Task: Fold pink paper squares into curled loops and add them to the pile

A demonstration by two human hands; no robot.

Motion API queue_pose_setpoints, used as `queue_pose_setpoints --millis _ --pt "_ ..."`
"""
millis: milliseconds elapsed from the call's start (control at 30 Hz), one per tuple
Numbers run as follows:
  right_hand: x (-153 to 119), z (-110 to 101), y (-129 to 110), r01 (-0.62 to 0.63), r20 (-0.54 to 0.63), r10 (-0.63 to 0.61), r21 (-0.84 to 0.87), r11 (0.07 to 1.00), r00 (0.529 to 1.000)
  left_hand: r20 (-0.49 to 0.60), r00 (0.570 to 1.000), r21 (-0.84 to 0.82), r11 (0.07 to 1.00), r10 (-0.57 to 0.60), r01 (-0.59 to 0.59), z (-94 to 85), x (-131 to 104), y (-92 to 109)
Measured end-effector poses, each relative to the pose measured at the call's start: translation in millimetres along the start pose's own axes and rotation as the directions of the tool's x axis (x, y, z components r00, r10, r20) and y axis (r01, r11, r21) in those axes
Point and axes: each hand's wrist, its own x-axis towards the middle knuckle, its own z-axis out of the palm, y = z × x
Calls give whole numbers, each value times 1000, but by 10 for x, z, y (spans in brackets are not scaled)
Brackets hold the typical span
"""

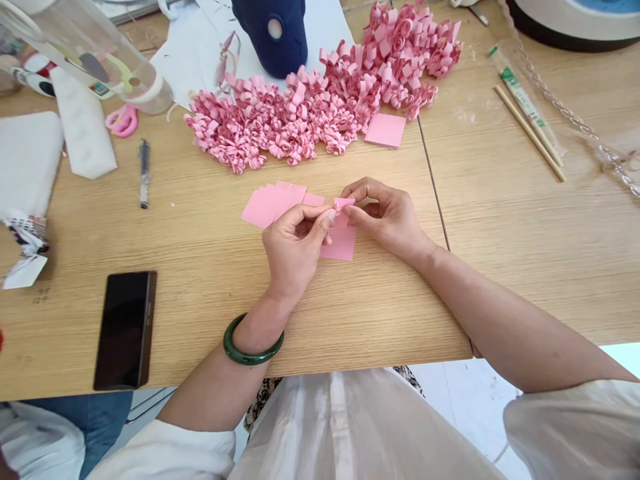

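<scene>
My left hand [300, 240] and my right hand [387, 217] meet over the table, both pinching a small pink paper strip [344, 202] that is curled at its left end. Thumb and forefinger of each hand are closed on it. Under my fingers lies a flat pink paper square [343, 247], partly covered. Just left of it, several pink paper pieces [270, 203] are fanned out, some with slits cut along the top edge. Beyond my hands stretches a long heap of curled pink paper flowers [300, 117]. A stack of pink paper squares [386, 130] rests at the heap's right end.
A phone [125, 330] lies front left, with a pen [145, 173] and pink scissors [123, 120] farther back. Behind the heap stands a dark blue cup [273, 33]. Wrapped chopsticks [530, 130] and a chain [575, 120] lie right. A seam [434, 183] crosses the table.
</scene>
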Motion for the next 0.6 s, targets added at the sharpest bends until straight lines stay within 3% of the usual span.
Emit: queue_pose_setpoints --millis 600 --pt "6 -13 -19 96 81 -92 -49 994 993 16 1000 123 992 -6 4 -39 41 38"
